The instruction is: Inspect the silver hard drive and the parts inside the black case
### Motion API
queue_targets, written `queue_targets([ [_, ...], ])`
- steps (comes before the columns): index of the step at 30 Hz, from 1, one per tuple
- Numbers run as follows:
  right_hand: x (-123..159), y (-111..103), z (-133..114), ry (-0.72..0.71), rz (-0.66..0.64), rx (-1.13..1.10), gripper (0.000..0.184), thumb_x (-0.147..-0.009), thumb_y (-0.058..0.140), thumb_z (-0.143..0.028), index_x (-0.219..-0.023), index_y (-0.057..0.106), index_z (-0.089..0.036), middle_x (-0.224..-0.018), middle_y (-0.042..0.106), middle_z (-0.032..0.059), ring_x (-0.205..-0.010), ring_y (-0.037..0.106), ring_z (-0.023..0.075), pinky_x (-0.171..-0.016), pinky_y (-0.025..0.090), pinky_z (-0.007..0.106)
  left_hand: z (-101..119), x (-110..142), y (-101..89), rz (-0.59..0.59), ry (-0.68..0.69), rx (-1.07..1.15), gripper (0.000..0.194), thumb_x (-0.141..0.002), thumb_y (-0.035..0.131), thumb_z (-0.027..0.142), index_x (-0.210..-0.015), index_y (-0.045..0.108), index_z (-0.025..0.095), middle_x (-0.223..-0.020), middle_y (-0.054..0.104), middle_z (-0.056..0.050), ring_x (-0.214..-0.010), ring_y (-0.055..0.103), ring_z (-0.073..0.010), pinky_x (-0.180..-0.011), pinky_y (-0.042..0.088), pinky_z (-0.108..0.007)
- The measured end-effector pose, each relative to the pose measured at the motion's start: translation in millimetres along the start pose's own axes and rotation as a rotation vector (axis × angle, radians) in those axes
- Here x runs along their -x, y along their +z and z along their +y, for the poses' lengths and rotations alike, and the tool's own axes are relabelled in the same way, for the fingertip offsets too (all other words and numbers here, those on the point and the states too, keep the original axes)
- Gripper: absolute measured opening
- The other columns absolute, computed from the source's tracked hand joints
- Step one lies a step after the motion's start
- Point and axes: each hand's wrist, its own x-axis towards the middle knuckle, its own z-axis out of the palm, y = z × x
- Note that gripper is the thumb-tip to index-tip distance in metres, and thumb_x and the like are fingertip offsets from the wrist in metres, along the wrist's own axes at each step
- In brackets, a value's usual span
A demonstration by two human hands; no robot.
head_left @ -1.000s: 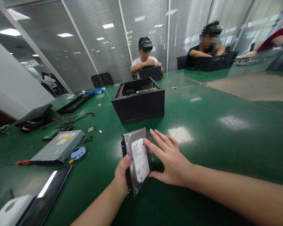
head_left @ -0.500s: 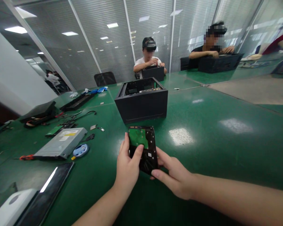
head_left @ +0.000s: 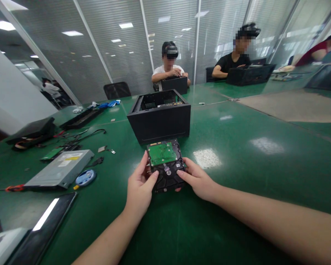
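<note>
Presently, L hand and R hand hold the HDD by its sides, over table, near PC case; long axis points away, gold contacts far, flat green PCB up, black ribbed casing nearer.

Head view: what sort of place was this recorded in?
Probably an office or meeting room serving as a computer workshop. A glass partition stands behind a large green table with an open computer case on it, and a hard drive is held in front.
</note>
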Motion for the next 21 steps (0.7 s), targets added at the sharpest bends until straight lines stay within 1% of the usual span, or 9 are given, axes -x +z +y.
queue_targets([
  [2, 0, 0, 0, 0.005, -0.010, -0.013, 0.037, -0.089, 0.061, -0.037, -0.115, 0.042, -0.020, -0.092, 0.063, 0.0021, -0.072, 0.068, 0.0151, -0.061, 0.060, 0.032, 1, -2, -0.6, -0.013, -0.018, 0.045, 0.070, -0.080, 0.070, 0.021, -0.144, 0.044, 0.028, -0.142, 0.055, -0.005, -0.129, 0.052, -0.0225, -0.115, 0.033, -0.041],
  [5, 0, 0, -1, 0.016, -0.013, -0.018, 0.037, -0.089, 0.062, -0.037, -0.115, 0.041, -0.020, -0.094, 0.063, 0.0024, -0.073, 0.068, 0.0158, -0.062, 0.061, 0.033, 1, -4, -1.5, -0.051, -0.070, 0.103, 0.075, -0.078, 0.069, 0.019, -0.147, 0.039, 0.029, -0.141, 0.056, -0.005, -0.129, 0.052, -0.0236, -0.115, 0.034, -0.044],
  [10, 0, 2, -4, 0.031, 0.002, -0.041, 0.040, -0.086, 0.065, -0.037, -0.114, 0.042, -0.020, -0.092, 0.063, 0.0016, -0.073, 0.068, 0.0153, -0.061, 0.060, 0.031, 2, -4, -1.8, -0.142, -0.101, 0.147, 0.086, -0.075, 0.069, 0.014, -0.150, 0.032, 0.031, -0.143, 0.054, -0.006, -0.126, 0.055, -0.0248, -0.112, 0.037, -0.044],
  [12, 1, 3, -7, 0.042, 0.008, -0.049, 0.040, -0.086, 0.065, -0.039, -0.112, 0.042, -0.020, -0.090, 0.063, 0.0011, -0.070, 0.068, 0.0150, -0.059, 0.060, 0.030, 4, -3, -1.2, -0.163, -0.135, 0.153, 0.089, -0.075, 0.069, 0.015, -0.152, 0.027, 0.032, -0.138, 0.059, -0.007, -0.120, 0.059, -0.0252, -0.109, 0.041, -0.045],
  [15, 2, 5, -10, 0.067, 0.053, -0.035, 0.035, -0.089, 0.060, -0.043, -0.110, 0.042, -0.020, -0.088, 0.064, 0.0007, -0.063, 0.067, 0.0143, -0.056, 0.060, 0.031, 7, -2, 0.0, -0.178, -0.188, 0.147, 0.092, -0.076, 0.070, 0.018, -0.153, 0.021, 0.033, -0.128, 0.066, -0.008, -0.113, 0.064, -0.0255, -0.104, 0.045, -0.047],
  [18, 2, 6, -11, 0.071, 0.083, -0.020, 0.033, -0.091, 0.057, -0.044, -0.109, 0.042, -0.020, -0.088, 0.064, 0.0010, -0.058, 0.066, 0.0142, -0.053, 0.060, 0.032, 8, -1, 0.8, -0.197, -0.190, 0.145, 0.093, -0.076, 0.072, 0.019, -0.153, 0.020, 0.032, -0.125, 0.067, -0.008, -0.115, 0.062, -0.0256, -0.104, 0.045, -0.047],
  [21, 2, 6, -10, 0.055, 0.069, -0.029, 0.032, -0.091, 0.057, -0.042, -0.109, 0.042, -0.020, -0.092, 0.064, 0.0024, -0.059, 0.067, 0.0147, -0.052, 0.060, 0.032, 9, 0, 1.0, -0.215, -0.180, 0.123, 0.093, -0.077, 0.071, 0.021, -0.153, 0.019, 0.033, -0.123, 0.068, -0.008, -0.112, 0.064, -0.0243, -0.102, 0.047, -0.044],
])
